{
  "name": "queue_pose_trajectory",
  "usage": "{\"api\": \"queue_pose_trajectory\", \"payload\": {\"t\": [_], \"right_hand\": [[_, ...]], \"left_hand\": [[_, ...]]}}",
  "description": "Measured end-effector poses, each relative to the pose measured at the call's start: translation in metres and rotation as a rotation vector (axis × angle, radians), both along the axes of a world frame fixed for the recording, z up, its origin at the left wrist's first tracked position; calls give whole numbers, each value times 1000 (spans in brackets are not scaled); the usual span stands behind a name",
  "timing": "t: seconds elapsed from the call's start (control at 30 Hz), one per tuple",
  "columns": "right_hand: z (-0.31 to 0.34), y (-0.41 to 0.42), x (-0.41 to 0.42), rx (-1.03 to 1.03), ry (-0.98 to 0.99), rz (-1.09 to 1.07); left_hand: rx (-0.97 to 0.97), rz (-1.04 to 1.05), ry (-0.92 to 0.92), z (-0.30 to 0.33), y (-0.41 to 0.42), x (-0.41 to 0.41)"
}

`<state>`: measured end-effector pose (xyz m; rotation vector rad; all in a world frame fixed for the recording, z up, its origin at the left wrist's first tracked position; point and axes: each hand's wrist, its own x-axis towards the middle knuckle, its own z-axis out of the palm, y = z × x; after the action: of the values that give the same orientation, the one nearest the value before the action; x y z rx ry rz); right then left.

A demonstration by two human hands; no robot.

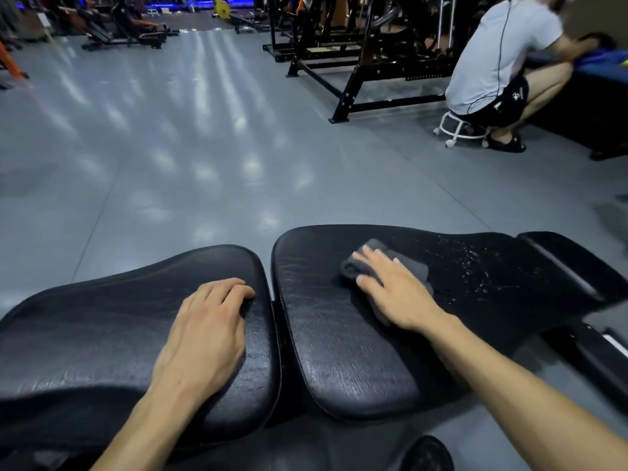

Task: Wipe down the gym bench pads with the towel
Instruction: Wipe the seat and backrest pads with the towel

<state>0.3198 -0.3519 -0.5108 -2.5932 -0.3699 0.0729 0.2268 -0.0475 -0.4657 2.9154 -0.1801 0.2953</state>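
Head view looks down on two black bench pads side by side with a narrow gap between them. The right hand [394, 287] lies flat on a folded dark grey towel [380, 263], fingers straight and slightly spread, pressing it onto the right pad [339, 334] near the middle of its far half. The left hand [207, 328] rests palm down on the left pad [102, 334], its fingertips bent over the pad's edge by the gap; it holds nothing and seems to brace the body.

Just to the right of the towel sits a patch of pale droplets [472, 266], likely spray not yet wiped. To do this step well, I would keep the palm flat so the whole fold stays in contact, sweep across the wet patch in long overlapping strokes, and carry each stroke out to the pad's rim. The towel is small against the pad, so refolding to a dry face may help once it grows damp.

Much of the towel is hidden under the hand, so its fold and wetness are hard to judge. The near edges of both pads fall outside the picture, and the frame beneath is mostly in shadow. Whether the left pad is already clean cannot be told. A person [503, 62] squats on a small stool [455, 127] in the background.
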Motion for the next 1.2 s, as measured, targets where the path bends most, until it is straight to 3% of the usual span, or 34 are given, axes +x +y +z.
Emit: {"api": "queue_pose_trajectory", "payload": {"t": [0.07, 0.13, 0.27, 0.37, 0.5, 0.6, 0.73, 0.83, 0.9, 1.07, 1.2], "right_hand": [[4, 8, 18, -62, 40, -164], [1, 23, 5, -77, 4, -165], [-10, 35, -99, 14, -147, 130], [-9, 4, -134, 37, -101, 230], [-2, -38, -85, 39, -17, -44], [0, -26, -66, -102, 31, -252], [-11, 19, -136, -93, -145, -20], [-13, 8, -179, -13, -146, 139], [-12, -19, -165, 15, -120, 80], [-8, -57, -106, -42, 49, -391], [-18, -5, -151, -89, -80, -273]], "left_hand": [[-1, 2, -14, 0, 0, -2], [2, -2, -16, -1, -1, -3], [7, -5, -11, -1, 1, -2], [15, -17, -15, -3, 1, -2], [8, -21, -29, -3, 1, -3], [17, -28, -40, -2, 1, -4], [35, -24, -34, -2, 1, -4], [40, -27, -27, -2, 2, -4], [36, -30, -29, -2, 1, -4], [36, -25, -29, -1, 0, -5], [45, -28, -30, -1, 1, -4]]}}
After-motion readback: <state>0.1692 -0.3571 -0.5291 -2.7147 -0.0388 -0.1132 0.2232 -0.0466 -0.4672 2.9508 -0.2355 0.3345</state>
